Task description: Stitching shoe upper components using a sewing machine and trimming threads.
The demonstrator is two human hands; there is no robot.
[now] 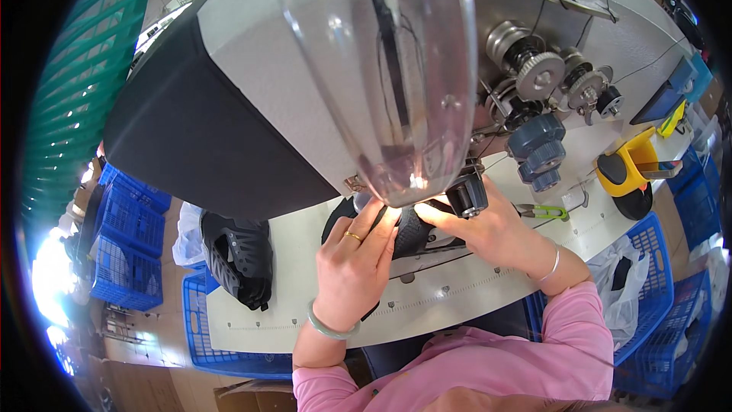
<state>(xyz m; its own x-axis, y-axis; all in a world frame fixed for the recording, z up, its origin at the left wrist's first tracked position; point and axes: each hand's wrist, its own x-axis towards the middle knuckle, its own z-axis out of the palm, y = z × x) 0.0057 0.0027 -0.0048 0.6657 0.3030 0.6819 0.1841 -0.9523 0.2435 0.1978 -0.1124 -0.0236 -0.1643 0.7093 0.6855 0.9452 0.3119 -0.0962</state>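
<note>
Clock's centred on the blk piece (412, 235), which is mid-table (457, 290), under the machine (267, 91). Our L hand (351, 271), at 8, lays its fingers close together over it, prob. to keep it flat; can't tell if anything's pinched. Our R hand (496, 233), at 3, has its thumb by the piece, apparently steadying it; other fingertips are hidden, so grip's unclear. Clear guard (381, 91) hangs at 12, likely shielding us. Green snips (560, 214) lie just past R hand, prob. for quick reach. Blk shoe (240, 252) sits at 9, apparently kept out of the way. Yellow stand (640, 154)'s farther, approx. 2; blue crates (126, 275) well beyond, at 9.
</note>
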